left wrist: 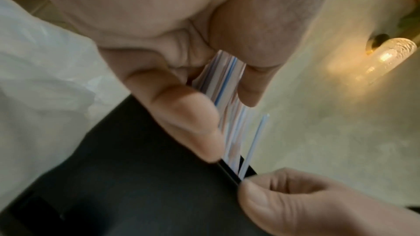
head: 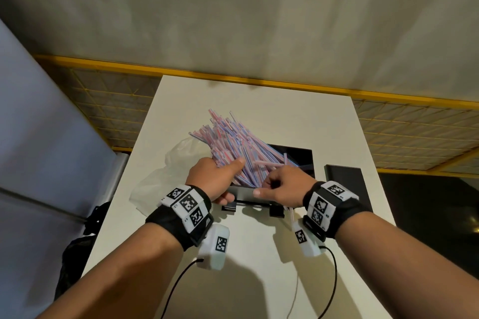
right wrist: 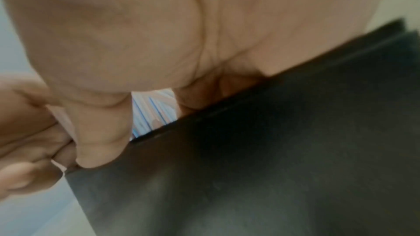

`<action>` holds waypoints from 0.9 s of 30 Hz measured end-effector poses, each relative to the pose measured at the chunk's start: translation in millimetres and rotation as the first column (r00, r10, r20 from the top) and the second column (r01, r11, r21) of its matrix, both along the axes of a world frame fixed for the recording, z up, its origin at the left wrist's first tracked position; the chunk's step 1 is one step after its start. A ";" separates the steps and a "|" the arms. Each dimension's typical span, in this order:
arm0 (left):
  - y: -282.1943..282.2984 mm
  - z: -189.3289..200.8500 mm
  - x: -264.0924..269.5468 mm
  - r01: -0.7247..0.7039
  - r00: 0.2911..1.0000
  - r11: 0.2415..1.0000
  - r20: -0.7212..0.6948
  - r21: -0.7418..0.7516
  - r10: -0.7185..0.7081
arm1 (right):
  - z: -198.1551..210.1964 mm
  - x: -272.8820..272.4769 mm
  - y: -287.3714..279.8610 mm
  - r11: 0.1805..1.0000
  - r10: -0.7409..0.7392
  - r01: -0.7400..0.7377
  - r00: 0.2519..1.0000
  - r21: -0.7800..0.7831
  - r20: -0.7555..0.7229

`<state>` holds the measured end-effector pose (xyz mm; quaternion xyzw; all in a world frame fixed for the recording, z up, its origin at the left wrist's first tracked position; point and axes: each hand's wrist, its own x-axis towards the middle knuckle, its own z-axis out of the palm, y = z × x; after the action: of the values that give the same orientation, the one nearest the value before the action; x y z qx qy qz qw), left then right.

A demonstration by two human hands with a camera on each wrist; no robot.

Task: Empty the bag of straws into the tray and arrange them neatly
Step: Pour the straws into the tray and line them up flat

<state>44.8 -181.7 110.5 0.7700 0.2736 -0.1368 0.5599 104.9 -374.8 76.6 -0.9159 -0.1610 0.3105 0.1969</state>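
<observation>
A heap of thin pink, white and blue striped straws (head: 233,142) lies slanted in a black tray (head: 303,158), their far ends sticking out past its far left corner. My left hand (head: 234,180) grips the near part of the bundle, thumb on top; the left wrist view shows the straws (left wrist: 225,96) between thumb and fingers. My right hand (head: 267,186) has its fingers curled over the straws' near ends and its thumb against the tray's near wall (right wrist: 272,150). The emptied clear plastic bag (head: 166,176) lies crumpled left of the tray.
A flat black lid or second tray (head: 346,184) lies right of the tray on the white table (head: 259,254). One stray straw (head: 292,215) hangs near my right wrist. The table's edges are close on both sides. A yellow-framed grid panel (head: 108,101) runs behind.
</observation>
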 end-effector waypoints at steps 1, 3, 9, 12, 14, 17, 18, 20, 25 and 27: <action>-3.7 -1.2 0.3 0.013 1.000 1.000 -0.006 0.001 -0.013 | -1.5 -1.0 0.7 0.999 0.032 -0.032 0.999 -0.016 0.010; -8.5 -4.7 2.1 -0.013 1.000 0.999 0.002 -0.048 0.013 | 0.2 -3.6 2.5 0.997 0.078 -0.079 0.995 0.009 0.067; -0.4 -7.7 5.9 -0.101 0.995 0.987 0.005 -0.126 0.102 | 5.3 1.3 -9.8 0.995 -0.041 0.030 0.993 0.095 0.110; 7.4 -8.0 -0.3 -0.068 0.992 0.995 0.111 0.068 0.060 | 19.7 10.0 -14.4 0.988 -0.104 0.125 0.974 -0.095 0.201; 11.5 -14.3 -2.6 -0.046 0.987 0.987 0.158 0.152 0.022 | 26.7 16.1 -11.6 0.969 -0.108 0.159 0.961 -0.190 0.253; 14.9 -23.5 -5.7 0.009 0.984 0.967 0.171 0.256 -0.054 | 20.5 23.3 4.1 0.932 -0.057 0.125 0.977 -0.339 0.204; 15.3 -25.0 -5.7 0.018 0.983 0.963 0.171 0.268 -0.066 | 15.5 25.3 9.2 0.915 -0.048 0.109 0.985 -0.389 0.163; 16.1 -23.4 -5.3 0.018 0.984 0.970 0.169 0.243 -0.060 | 9.2 29.3 16.1 0.889 -0.054 0.106 0.990 -0.445 0.127; 16.7 -17.9 -5.4 0.007 0.987 0.978 0.157 0.208 -0.041 | 10.9 30.6 18.9 0.920 -0.141 0.197 0.973 -0.339 0.182; 16.5 -18.1 -6.8 -0.001 0.988 0.983 0.152 0.185 -0.028 | 15.5 29.1 16.5 0.935 -0.183 0.239 0.957 -0.260 0.224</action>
<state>37.9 -165.3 92.4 0.8286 0.2359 -0.0549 0.5048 134.1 -358.3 92.1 -0.9728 -0.0337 0.2154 0.0787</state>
